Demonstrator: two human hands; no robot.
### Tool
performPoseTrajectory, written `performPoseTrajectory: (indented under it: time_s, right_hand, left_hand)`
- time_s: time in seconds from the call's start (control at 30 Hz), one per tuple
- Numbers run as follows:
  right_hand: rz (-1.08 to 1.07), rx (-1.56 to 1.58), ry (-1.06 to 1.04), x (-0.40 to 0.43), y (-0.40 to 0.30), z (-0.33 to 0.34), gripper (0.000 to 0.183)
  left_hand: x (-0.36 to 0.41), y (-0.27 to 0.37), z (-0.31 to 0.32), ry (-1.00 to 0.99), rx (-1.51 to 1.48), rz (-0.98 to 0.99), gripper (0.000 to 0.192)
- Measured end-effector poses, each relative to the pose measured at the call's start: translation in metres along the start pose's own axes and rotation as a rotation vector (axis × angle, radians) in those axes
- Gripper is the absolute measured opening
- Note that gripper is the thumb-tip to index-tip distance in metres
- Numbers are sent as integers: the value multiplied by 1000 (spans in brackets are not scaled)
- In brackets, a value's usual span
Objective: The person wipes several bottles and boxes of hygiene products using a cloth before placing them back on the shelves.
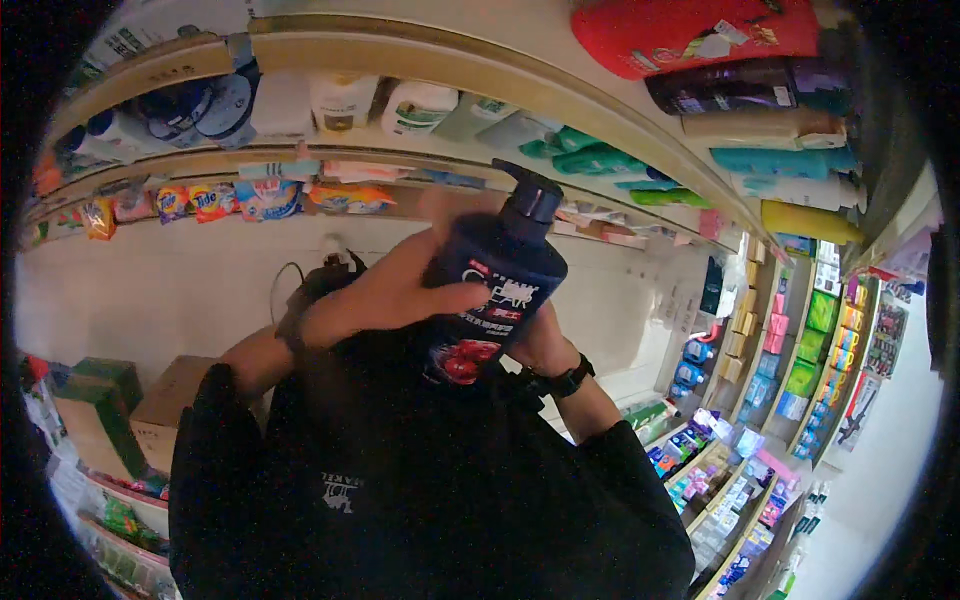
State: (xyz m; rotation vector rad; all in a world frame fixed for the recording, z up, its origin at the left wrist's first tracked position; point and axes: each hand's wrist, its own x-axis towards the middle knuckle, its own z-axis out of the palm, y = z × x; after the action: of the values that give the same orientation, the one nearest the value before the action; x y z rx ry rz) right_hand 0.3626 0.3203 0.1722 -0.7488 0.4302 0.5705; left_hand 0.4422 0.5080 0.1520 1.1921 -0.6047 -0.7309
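Note:
A dark blue Clear pump bottle [501,292] is held up in front of my chest, tilted, its black pump head [531,201] pointing up and away from me. Its front label faces me and shows a red picture near the base. My left hand [401,289] grips the bottle's left side, with the thumb laid across the label and the fingers blurred near the shoulder. Behind the lower right side, my right hand [546,341] supports it, fingers mostly hidden. A black watch [574,376] is on the right wrist.
Ahead, a shelf [420,45] carries several bottles, with Tide packets [211,202] on a lower level. A red bottle [697,34] and other bottles line the upper right. Cardboard boxes [169,405] stand at left. More stocked shelves [750,480] run along the right.

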Motion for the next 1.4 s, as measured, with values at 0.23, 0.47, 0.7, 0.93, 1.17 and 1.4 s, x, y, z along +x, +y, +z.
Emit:
performPoseTrajectory:
  time_s: [0.23,0.47,0.7,0.93,1.17,1.4]
  right_hand:
    - [16,-532,167,-26,12,7,55]
    - [-189,-1047,-16,-53,-26,37,26]
    - [-499,-1131,240,-13,-13,69,25]
    - [-1055,-1775,296,19,-3,46,54]
    - [-996,-1366,69,12,-26,26,103]
    - [-127,-877,-60,-6,-17,-14,89]
  left_hand:
    - [-1,-20,-4,73,-608,-167,62]
    - [-17,-19,-25,-15,-732,-278,64]
    - [-16,-6,-29,-85,-833,-504,64]
    - [4,3,-29,-43,-566,-374,57]
    - [29,-10,-20,-100,-468,-199,67]
    - [24,33,-4,119,-91,194,69]
